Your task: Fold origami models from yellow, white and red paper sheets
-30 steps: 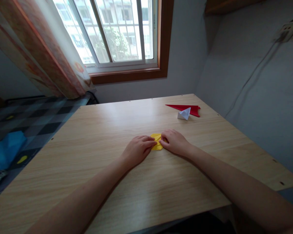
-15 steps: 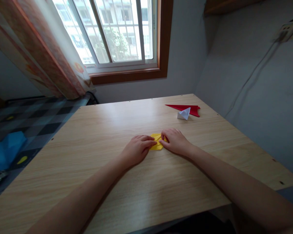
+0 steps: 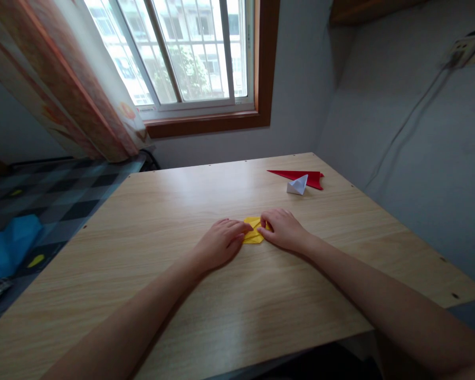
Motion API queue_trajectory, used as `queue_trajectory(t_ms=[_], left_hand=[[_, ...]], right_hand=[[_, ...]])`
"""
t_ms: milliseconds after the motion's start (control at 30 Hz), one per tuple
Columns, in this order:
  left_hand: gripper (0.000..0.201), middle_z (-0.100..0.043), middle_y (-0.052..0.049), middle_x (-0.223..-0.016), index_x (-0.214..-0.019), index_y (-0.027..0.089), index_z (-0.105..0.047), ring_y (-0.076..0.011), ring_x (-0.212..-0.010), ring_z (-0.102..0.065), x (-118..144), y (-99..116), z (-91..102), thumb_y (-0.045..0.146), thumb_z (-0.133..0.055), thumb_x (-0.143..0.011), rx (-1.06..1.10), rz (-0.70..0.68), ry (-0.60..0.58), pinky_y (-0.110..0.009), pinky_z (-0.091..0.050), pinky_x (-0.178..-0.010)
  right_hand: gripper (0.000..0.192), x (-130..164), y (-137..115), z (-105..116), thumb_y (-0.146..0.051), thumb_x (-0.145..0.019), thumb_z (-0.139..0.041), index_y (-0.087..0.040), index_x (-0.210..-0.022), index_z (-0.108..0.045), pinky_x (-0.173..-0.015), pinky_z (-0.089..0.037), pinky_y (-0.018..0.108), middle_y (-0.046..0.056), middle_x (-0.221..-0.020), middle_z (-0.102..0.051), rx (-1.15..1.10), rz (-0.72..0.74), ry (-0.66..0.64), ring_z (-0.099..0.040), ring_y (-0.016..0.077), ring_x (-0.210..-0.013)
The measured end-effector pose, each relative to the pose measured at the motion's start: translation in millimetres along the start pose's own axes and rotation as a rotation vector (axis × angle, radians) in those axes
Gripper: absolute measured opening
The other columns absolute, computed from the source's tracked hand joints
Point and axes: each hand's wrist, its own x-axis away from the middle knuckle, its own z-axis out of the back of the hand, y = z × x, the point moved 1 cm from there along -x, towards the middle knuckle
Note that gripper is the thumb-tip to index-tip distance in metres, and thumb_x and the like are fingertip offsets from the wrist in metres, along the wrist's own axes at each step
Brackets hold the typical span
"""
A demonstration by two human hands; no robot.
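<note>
A small folded piece of yellow paper (image 3: 254,234) lies flat on the wooden table (image 3: 182,211), near its middle. My left hand (image 3: 220,243) rests on the table with its fingertips pressing the paper's left edge. My right hand (image 3: 284,230) covers the paper's right side, fingers curled over it and pressing down. Only the strip of paper between the two hands shows; the rest is hidden under the fingers.
A folded red paper shape (image 3: 301,177) and a small white folded paper (image 3: 297,186) lie at the table's far right. Behind are a window (image 3: 190,53) and curtain (image 3: 63,89). A bed with checked cover (image 3: 43,200) and a blue item (image 3: 8,245) lies left. Wall at right.
Both hands stay on the yellow paper. The left fingertips have drawn back slightly to the left; otherwise almost nothing has moved.
</note>
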Motion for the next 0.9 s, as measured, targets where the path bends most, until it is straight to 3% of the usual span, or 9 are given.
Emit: queue_trajectory(t_ms=[200, 533, 767, 900], left_hand=[[0.039, -0.064, -0.004, -0.128, -0.122, 0.033, -0.065, -0.0200, -0.118, -0.057, 1, 0, 3.0, 0.016, -0.045, -0.093, -0.053, -0.085, -0.071, -0.042, -0.039, -0.106], [0.043, -0.059, -0.002, -0.136, -0.127, 0.035, -0.060, -0.0209, -0.127, -0.052, 3, 1, 2.1, 0.015, -0.046, -0.092, -0.118, -0.070, -0.135, -0.051, -0.029, -0.112], [0.042, -0.059, -0.002, -0.137, -0.124, 0.036, -0.062, -0.0202, -0.127, -0.052, 4, 3, 3.8, 0.015, -0.047, -0.091, -0.117, -0.044, -0.139, -0.051, -0.028, -0.114], [0.043, -0.059, -0.002, -0.137, -0.125, 0.037, -0.061, -0.0206, -0.127, -0.052, 4, 3, 2.9, 0.015, -0.046, -0.092, -0.115, -0.040, -0.136, -0.051, -0.028, -0.113]], right_hand=[[0.012, -1, 1, -1, -0.030, -0.086, -0.061, -0.019, -0.084, -0.062, -0.077, -0.035, 0.031, 0.006, -0.091, -0.067, -0.003, -0.010, 0.005, -0.057, 0.0210, -0.089], [0.021, 6, -8, -7, -0.039, -0.088, -0.058, -0.019, -0.092, -0.060, -0.085, -0.033, 0.036, 0.009, -0.099, -0.065, 0.099, -0.023, 0.043, -0.053, 0.0259, -0.100], [0.013, 4, 2, -10, -0.023, -0.092, -0.049, -0.019, -0.102, -0.055, -0.088, -0.034, 0.036, 0.009, -0.106, -0.064, 0.070, 0.049, 0.021, -0.053, 0.0244, -0.103], [0.020, 3, 8, -9, -0.013, -0.091, -0.044, -0.018, -0.106, -0.055, -0.090, -0.035, 0.035, 0.009, -0.109, -0.064, 0.027, 0.109, -0.013, -0.053, 0.0228, -0.104]])
